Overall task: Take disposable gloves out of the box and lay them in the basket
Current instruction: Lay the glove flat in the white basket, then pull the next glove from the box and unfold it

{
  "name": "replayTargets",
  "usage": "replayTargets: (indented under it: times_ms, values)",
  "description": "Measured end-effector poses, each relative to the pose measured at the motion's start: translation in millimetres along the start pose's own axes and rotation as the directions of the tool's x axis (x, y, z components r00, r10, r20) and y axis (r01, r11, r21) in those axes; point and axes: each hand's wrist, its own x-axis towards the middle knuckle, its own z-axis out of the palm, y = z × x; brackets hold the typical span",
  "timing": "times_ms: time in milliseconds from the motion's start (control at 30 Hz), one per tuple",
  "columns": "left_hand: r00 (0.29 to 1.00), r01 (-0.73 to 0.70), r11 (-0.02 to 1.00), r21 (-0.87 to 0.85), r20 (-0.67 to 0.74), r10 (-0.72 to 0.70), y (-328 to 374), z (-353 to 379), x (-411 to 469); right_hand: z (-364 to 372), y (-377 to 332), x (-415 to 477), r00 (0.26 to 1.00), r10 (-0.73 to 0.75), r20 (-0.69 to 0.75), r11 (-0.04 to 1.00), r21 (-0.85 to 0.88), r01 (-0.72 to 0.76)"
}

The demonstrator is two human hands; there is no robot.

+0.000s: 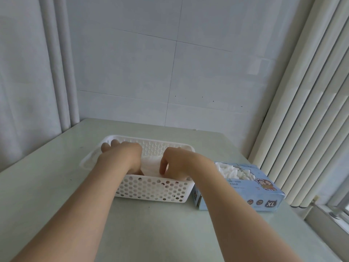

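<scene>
A white perforated plastic basket [151, 190] stands in the middle of the table. Both my hands are down inside it. My left hand [120, 156] lies palm down on the left half, its fingers near the far-left rim. My right hand [175, 163] is curled on the right half, fingertips pressing on a white glove [151, 165] that lies flat on the basket floor between the hands. The light blue glove box [243, 188], marked XL, sits just right of the basket, with white gloves [234, 172] bulging from its top opening.
The pale green table [151, 233] ends at a tiled wall behind. A white radiator [302, 129] runs along the right side, with a window sill [330, 218] at the lower right. A curtain [28, 82] hangs at the left.
</scene>
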Motion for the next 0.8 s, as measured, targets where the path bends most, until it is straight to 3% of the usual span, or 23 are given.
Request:
replayTargets:
  times_ms: [100, 167, 300, 400, 567, 700, 800]
  values:
    - [0.973, -0.164, 0.985, -0.052, -0.174, 0.152, 14.2, -10.6, -4.9, -7.4, 2.2, -11.9, 0.979, -0.057, -0.197, 0.996, 0.057, 0.069]
    - [0.92, -0.312, 0.944, -0.105, -0.279, 0.273, 28.1, -15.1, -9.9, -9.1, 9.6, -20.7, 0.918, -0.057, -0.392, 0.983, 0.138, 0.12]
    - [0.796, -0.529, 0.837, -0.141, -0.425, 0.431, 66.3, -18.2, -32.8, -8.6, 45.0, -44.6, 0.777, 0.101, -0.621, 0.936, 0.324, 0.138]
    - [0.726, -0.602, 0.788, -0.128, -0.499, 0.474, 91.1, -8.6, -42.1, -3.7, 78.3, -63.1, 0.727, 0.236, -0.645, 0.902, 0.423, 0.083]
    - [0.625, -0.69, 0.723, 0.04, -0.472, 0.622, 121.1, 13.2, -54.7, 18.5, 120.9, -85.5, 0.699, 0.372, -0.611, 0.87, 0.492, -0.033]
    - [0.635, -0.66, 0.744, 0.106, -0.449, 0.628, 133.9, 27.6, -57.4, 32.4, 138.2, -92.0, 0.739, 0.331, -0.587, 0.871, 0.492, 0.001]
    - [0.648, -0.641, 0.755, 0.138, -0.43, 0.629, 136.3, 35.8, -55.4, 37.0, 144.9, -87.2, 0.722, 0.278, -0.633, 0.897, 0.441, 0.041]
